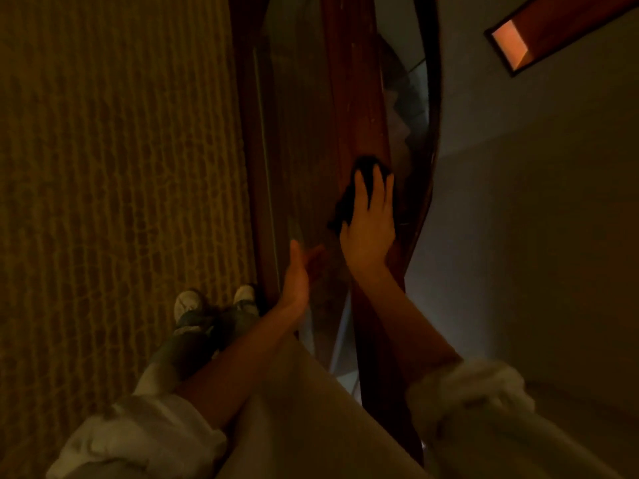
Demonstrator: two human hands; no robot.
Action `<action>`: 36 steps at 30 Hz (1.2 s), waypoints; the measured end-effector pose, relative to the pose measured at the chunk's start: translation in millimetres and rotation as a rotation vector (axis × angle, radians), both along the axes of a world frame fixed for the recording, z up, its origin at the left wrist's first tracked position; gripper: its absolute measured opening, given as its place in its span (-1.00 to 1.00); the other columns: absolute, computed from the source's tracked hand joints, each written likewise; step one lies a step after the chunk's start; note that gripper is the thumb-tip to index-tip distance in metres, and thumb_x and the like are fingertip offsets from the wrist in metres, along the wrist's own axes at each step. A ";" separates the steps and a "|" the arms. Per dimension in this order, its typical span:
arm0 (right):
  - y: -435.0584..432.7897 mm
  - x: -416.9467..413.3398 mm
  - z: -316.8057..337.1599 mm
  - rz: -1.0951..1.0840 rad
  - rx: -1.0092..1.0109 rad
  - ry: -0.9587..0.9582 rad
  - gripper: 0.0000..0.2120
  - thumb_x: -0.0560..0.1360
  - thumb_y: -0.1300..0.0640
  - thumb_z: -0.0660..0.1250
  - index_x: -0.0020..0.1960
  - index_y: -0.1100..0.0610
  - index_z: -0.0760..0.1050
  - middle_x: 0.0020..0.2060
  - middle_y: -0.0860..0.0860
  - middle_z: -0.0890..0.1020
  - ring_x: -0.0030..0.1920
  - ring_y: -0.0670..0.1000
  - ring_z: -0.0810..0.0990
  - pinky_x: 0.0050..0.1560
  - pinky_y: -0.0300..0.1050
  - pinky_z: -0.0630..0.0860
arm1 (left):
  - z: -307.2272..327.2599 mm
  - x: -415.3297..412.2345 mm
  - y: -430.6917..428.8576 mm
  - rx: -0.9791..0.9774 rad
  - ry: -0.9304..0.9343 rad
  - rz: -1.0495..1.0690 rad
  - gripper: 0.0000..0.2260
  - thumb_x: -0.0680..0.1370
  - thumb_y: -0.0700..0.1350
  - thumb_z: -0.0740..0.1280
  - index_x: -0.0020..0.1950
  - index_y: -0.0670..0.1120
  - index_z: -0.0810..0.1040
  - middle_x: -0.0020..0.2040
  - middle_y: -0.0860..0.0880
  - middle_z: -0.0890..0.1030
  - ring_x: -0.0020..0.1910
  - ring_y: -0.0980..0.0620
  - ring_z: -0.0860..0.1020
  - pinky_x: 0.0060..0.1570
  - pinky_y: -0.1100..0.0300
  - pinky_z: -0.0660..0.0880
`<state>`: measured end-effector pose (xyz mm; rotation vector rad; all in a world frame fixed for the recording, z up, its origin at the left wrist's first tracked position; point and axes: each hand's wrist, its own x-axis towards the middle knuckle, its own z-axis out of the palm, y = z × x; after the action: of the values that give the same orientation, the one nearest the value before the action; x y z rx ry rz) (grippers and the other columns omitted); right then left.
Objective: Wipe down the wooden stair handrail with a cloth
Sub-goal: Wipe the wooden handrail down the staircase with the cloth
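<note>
Item 1, handrail (356, 98): reddish-brown wood, running from the top of the view down toward the person and passing under the right forearm. Fine pale scuffs are showing on its upper stretch.

Item 2, cloth (347, 202): dark and bunched, lying on the handrail about midway along its visible length. It is peeking out beyond the fingertips and along the thumb side of the hand covering it.

Item 3, right hand (368, 226): lying palm-down on the cloth and pressing it against the rail. The fingers (380, 188) are stretching out straight and slightly spread rather than curling round anything.

Item 4, left hand (297, 271): hovering just left of the handrail and lower than the right, edge-on to the camera. Its fingers are extending loosely and holding nothing. Whether it is touching the panel beneath the rail cannot be told. The two hands are sitting near each other but apart.

Item 5, sleeves: pale fabric, rolled up, one bunching at the left forearm (138, 437) and one at the right (473, 392).

Item 6, shoes (188, 305): a light-coloured pair, standing side by side on the carpet next to the base of the railing.

Item 7, carpet (121, 167): yellowish with a ribbed pattern, filling the left of the view.

Item 8, wall (536, 219): plain and dim, filling the right, with an orange-lit opening (510, 46) near the top.

Item 9, lower stairs (409, 108): showing faintly in the gap right of the rail.
</note>
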<state>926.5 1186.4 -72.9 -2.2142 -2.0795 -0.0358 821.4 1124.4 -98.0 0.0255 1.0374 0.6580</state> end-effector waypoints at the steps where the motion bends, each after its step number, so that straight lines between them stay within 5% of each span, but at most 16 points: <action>1: 24.1 -3.4 -1.6 0.002 0.007 -0.022 -0.20 0.34 0.23 0.54 0.50 0.15 0.29 0.50 0.19 0.25 0.51 0.26 0.15 0.24 0.19 0.50 | -2.6 -3.7 1.6 0.005 0.002 0.016 -0.41 0.65 0.17 -0.14 0.38 -0.20 0.41 0.26 -0.12 0.51 0.14 0.01 0.49 -0.13 0.34 0.50; 5: 8.2 0.1 -4.2 -0.004 0.065 -0.037 -0.25 0.39 0.23 0.50 0.51 0.12 0.28 0.51 0.17 0.24 0.51 0.23 0.14 0.30 0.22 0.43 | 0.4 -12.7 6.6 0.029 0.036 0.073 -0.43 0.65 0.18 -0.12 0.40 -0.16 0.39 0.32 -0.12 0.48 0.16 0.00 0.47 0.13 0.17 0.39; 8: -49.1 9.2 -7.6 0.029 0.062 -0.038 -0.20 0.32 0.25 0.54 0.49 0.12 0.30 0.50 0.17 0.26 0.51 0.23 0.15 0.26 0.26 0.45 | 9.9 -13.0 15.7 0.090 0.047 0.009 -0.41 0.65 0.19 -0.17 0.46 -0.16 0.32 0.39 -0.13 0.42 0.21 0.02 0.43 0.15 0.19 0.35; 11: -6.3 6.0 -4.9 0.059 0.020 0.019 -0.18 0.30 0.24 0.56 0.49 0.13 0.30 0.49 0.18 0.27 0.50 0.27 0.15 0.21 0.28 0.48 | 13.1 -14.3 24.7 0.094 0.055 -0.021 -0.41 0.65 0.17 -0.18 0.45 -0.16 0.33 0.35 -0.06 0.44 0.22 0.04 0.44 0.17 0.22 0.34; 13: 59.6 -6.7 1.3 0.050 0.006 0.033 -0.21 0.33 0.22 0.54 0.49 0.14 0.31 0.49 0.20 0.28 0.50 0.29 0.16 0.25 0.23 0.48 | 7.9 -19.0 34.2 0.118 0.105 -0.022 -0.44 0.66 0.16 -0.16 0.27 -0.12 0.49 0.19 -0.07 0.58 0.09 0.10 0.56 0.07 0.27 0.42; 15: 109.1 -16.8 3.6 0.031 0.025 0.032 -0.22 0.35 0.20 0.53 0.50 0.15 0.29 0.49 0.20 0.26 0.51 0.28 0.14 0.29 0.18 0.46 | -0.3 -24.5 43.0 0.131 0.167 0.004 -0.50 0.67 0.12 -0.16 0.01 -0.03 0.54 -0.16 0.10 0.65 -0.23 0.28 0.61 -0.21 0.42 0.48; 17: 105.6 -17.2 4.4 0.019 0.032 0.044 -0.22 0.36 0.20 0.53 0.50 0.13 0.28 0.50 0.18 0.25 0.52 0.26 0.14 0.31 0.17 0.44 | 5.9 -27.2 47.4 0.128 0.203 0.024 -0.54 0.68 0.10 -0.16 0.05 0.00 0.51 -0.27 0.19 0.63 -0.33 0.36 0.57 -0.32 0.50 0.46; 22: 8.6 3.0 4.7 0.095 0.053 0.039 -0.18 0.26 0.20 0.59 0.46 0.13 0.36 0.47 0.15 0.33 0.49 0.24 0.23 0.39 0.08 0.21 | 12.6 -7.2 70.5 0.123 0.112 -0.022 -0.44 0.65 0.18 -0.12 0.47 -0.12 0.31 0.36 -0.06 0.45 0.21 0.06 0.48 0.14 0.23 0.37; 26: 86.7 -8.9 7.4 0.133 0.016 0.162 -0.25 0.26 0.36 0.52 0.42 0.12 0.43 0.47 0.13 0.34 0.49 0.24 0.21 0.22 0.12 0.52 | 18.0 7.9 81.5 0.115 0.126 -0.013 -0.47 0.65 0.18 -0.08 0.41 -0.11 0.40 0.27 -0.08 0.54 0.10 0.07 0.56 -0.04 0.32 0.50; 30: 108.9 -12.7 11.5 0.114 -0.005 0.197 -0.22 0.29 0.36 0.51 0.45 0.08 0.38 0.50 0.09 0.28 0.52 0.19 0.14 0.20 0.08 0.53 | 14.6 11.6 86.3 0.056 0.131 0.054 -0.47 0.65 0.18 -0.04 0.41 -0.13 0.40 0.29 -0.17 0.53 0.24 -0.10 0.52 0.27 0.04 0.45; 36: 33.1 -6.4 -4.7 0.090 0.097 0.163 -0.23 0.23 0.44 0.51 0.38 0.04 0.47 0.47 0.04 0.34 0.50 0.12 0.21 0.11 -0.05 0.56 | 14.6 13.1 83.0 -0.026 0.142 0.073 -0.42 0.61 0.27 -0.03 0.44 -0.09 0.37 0.32 -0.11 0.51 0.25 -0.05 0.51 0.36 -0.04 0.36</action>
<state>920.0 1219.4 -77.6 -1.9950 -2.0419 0.0486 834.6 1207.4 -83.5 0.0116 1.1881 0.7172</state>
